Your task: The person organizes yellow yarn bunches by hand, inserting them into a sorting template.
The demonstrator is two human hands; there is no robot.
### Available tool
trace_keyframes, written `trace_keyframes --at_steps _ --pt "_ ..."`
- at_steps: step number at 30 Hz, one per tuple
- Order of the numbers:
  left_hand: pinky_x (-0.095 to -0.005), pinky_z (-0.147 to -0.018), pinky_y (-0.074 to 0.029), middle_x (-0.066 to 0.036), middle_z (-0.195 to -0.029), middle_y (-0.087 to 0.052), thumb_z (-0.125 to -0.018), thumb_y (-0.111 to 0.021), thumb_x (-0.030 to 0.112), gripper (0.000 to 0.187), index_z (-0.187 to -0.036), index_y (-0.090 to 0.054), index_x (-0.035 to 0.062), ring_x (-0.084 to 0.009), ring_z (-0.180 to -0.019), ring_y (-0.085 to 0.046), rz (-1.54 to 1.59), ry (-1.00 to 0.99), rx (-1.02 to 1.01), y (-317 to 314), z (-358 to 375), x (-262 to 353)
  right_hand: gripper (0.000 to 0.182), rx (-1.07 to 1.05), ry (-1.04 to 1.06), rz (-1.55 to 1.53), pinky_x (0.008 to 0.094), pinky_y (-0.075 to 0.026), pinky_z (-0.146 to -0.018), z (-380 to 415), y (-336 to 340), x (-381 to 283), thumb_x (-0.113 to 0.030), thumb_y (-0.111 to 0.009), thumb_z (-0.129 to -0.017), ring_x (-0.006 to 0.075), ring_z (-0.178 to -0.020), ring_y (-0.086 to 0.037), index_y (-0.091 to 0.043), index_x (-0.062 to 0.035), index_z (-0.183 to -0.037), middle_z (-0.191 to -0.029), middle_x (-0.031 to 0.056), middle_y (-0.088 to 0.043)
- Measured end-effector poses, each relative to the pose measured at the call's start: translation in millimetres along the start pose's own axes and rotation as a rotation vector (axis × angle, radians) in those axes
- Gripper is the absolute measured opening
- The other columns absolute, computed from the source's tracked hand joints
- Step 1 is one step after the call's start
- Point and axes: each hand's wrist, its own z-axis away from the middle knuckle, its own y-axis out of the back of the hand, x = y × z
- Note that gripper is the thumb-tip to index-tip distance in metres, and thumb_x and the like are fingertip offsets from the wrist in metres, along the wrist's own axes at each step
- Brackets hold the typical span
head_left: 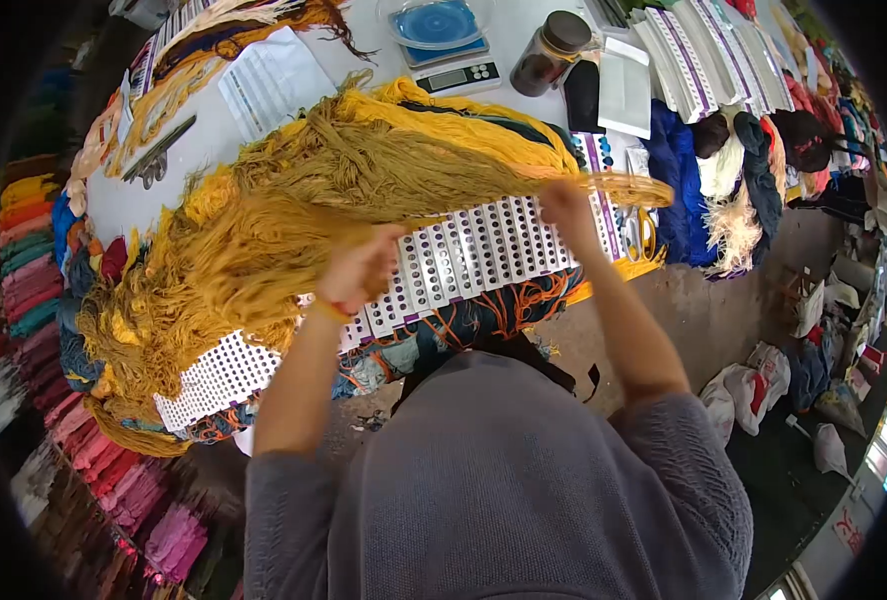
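Note:
My left hand (362, 265) is closed at the end of a loose golden-ochre yarn bundle (264, 255), smeared by motion. My right hand (569, 215) is a closed fist at the tapering end of the olive yarn (384, 160); what its fingers grip is hidden. An amber ring-shaped object (629, 188) lies just beyond that fist. Under both hands are white cards with rows of dark dots (474, 250). Bright yellow yarn (464, 120) lies behind the olive yarn.
A digital scale (454, 78) holds a blue-bottomed dish (434, 22). Beside it stand a dark-lidded jar (552, 55) and a white packet (624, 88). A printed sheet (276, 82) and scissors (154, 165) lie left. Blue yarn (672, 190) hangs at the right; pink hanks (176, 540) are lower left.

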Motion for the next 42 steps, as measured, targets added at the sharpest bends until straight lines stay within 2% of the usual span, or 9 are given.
trace_keyframes --at_steps 1,3,6,13,21,30,38,39,42 --pt "-0.0177 -0.047 -0.038 -0.003 -0.081 -0.061 -0.086 -0.051 0.024 0.030 -0.107 -0.053 0.0026 -0.0091 -0.066 -0.055 -0.149 0.030 0.200 -26 -20 -12 0.015 -0.081 -0.029 0.530 0.0249 -0.043 -0.054 9 -37 -12 -0.017 -0.051 -0.083 0.0096 -0.057 -0.051 -0.056 -0.0030 -0.084 -0.065 0.0023 -0.053" --pt "-0.0212 -0.051 -0.042 -0.007 -0.088 -0.063 -0.085 -0.053 0.024 0.030 -0.102 -0.056 0.0000 -0.0125 -0.065 -0.057 -0.219 0.066 0.287 -44 -49 -32 0.015 -0.148 0.195 0.645 0.0342 -0.045 -0.058 15 -67 6 -0.017 -0.054 -0.079 0.0282 -0.063 -0.057 -0.057 -0.0031 -0.085 -0.073 0.0138 -0.059" --pt "-0.0242 -0.053 -0.043 -0.009 -0.081 -0.063 -0.083 -0.053 0.018 0.024 -0.092 -0.059 -0.0025 -0.0145 -0.064 -0.059 -0.351 -0.062 0.325 -39 -85 -63 0.013 -0.250 0.277 0.719 0.0404 -0.045 -0.058 7 -75 24 -0.016 -0.052 -0.080 0.0345 -0.068 -0.056 -0.057 -0.0039 -0.083 -0.076 0.0155 -0.058" --pt "-0.0409 -0.062 -0.044 -0.017 -0.063 -0.058 -0.066 -0.057 0.020 0.018 -0.064 -0.057 0.0024 -0.0349 -0.067 -0.057 -0.971 -0.103 0.561 -62 -107 -62 0.011 -0.271 0.447 0.931 0.0411 -0.046 -0.058 -2 -79 27 -0.014 -0.050 -0.078 0.0338 -0.066 -0.057 -0.053 -0.0033 -0.079 -0.079 0.0157 -0.058" --pt "-0.0254 -0.043 -0.039 -0.005 -0.051 -0.053 -0.066 -0.058 0.008 0.010 -0.061 -0.055 0.0003 -0.0135 -0.048 -0.053 -0.696 -0.081 0.495 -65 -104 -52 0.014 -0.410 0.419 1.348 0.0373 -0.048 -0.055 -2 -84 11 -0.013 -0.050 -0.077 0.0292 -0.069 -0.061 -0.042 -0.0037 -0.085 -0.075 0.0159 -0.060" --pt "-0.0245 -0.045 -0.041 -0.006 -0.062 -0.057 -0.072 -0.053 0.001 0.005 -0.073 -0.058 -0.0026 -0.0135 -0.050 -0.054 -0.264 -0.202 0.410 -62 -105 -62 0.020 -0.367 0.550 1.315 0.0364 -0.048 -0.048 -2 -85 13 -0.019 -0.054 -0.076 0.0290 -0.060 -0.061 -0.042 -0.0045 -0.081 -0.066 0.0139 -0.060" --pt "-0.0259 -0.041 -0.041 -0.006 -0.057 -0.055 -0.074 -0.054 0.007 0.011 -0.068 -0.055 -0.0016 -0.0144 -0.044 -0.053 -0.665 -0.175 0.474 -59 -102 -56 0.024 -0.228 0.058 0.872 0.0426 -0.045 -0.064 4 -85 1 -0.021 -0.052 -0.078 0.0369 -0.072 -0.057 -0.047 -0.0024 -0.092 -0.075 0.0198 -0.059" --pt "-0.0360 -0.056 -0.047 -0.018 -0.066 -0.059 -0.069 -0.056 0.020 0.023 -0.076 -0.059 -0.0017 -0.0288 -0.057 -0.058 -1.010 -0.250 0.555 -40 -104 -62 0.024 -0.219 0.054 0.861 0.0424 -0.045 -0.064 6 -82 1 -0.021 -0.052 -0.078 0.0367 -0.072 -0.057 -0.047 -0.0024 -0.092 -0.076 0.0197 -0.059" --pt "-0.0373 -0.063 -0.046 -0.020 -0.070 -0.059 -0.066 -0.058 0.025 0.033 -0.082 -0.059 -0.0040 -0.0332 -0.067 -0.058 -0.992 -0.043 0.488 -26 -83 -33 0.024 -0.191 0.134 0.856 0.0406 -0.045 -0.063 8 -75 16 -0.020 -0.054 -0.076 0.0339 -0.070 -0.058 -0.047 -0.0027 -0.092 -0.075 0.0174 -0.059"
